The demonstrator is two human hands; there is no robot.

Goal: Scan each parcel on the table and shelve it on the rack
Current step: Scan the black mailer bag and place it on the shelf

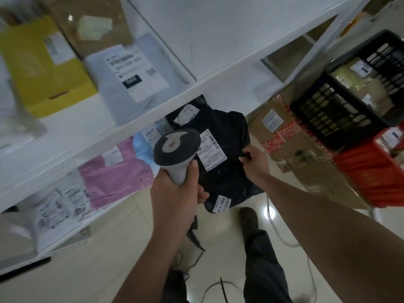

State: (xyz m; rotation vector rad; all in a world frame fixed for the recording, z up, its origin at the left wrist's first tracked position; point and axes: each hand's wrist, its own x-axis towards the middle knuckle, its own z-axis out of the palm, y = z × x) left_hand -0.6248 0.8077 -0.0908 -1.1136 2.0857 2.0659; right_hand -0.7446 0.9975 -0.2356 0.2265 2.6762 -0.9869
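The white metal rack (140, 119) fills the view from nine round to one o'clock, its shelves tilted by the head's lean, and the parcels on it lie flat with labels up, presumably so they can be read at a glance: a yellow cardboard box (43, 68) and a pale grey mailer bag (140, 77) above, a pink plastic mailer (119, 173) on the shelf below. At three o'clock a black slotted plastic crate (341, 101) sits on a red crate (371, 171), both holding more parcels, with a taped brown carton (290, 136) beside them.

Dead centre hangs the black plastic parcel bag (227, 158), at the edge of the lower shelf. The right hand (254, 159) pinches its right edge between thumb and fingers, holding it so the white shipping label (211, 149) faces up. The left hand (177, 193) has its fingers wrapped round the handle of a grey-and-white handheld barcode scanner (176, 147), whose head sits just beside that label, apparently to read it before shelving.
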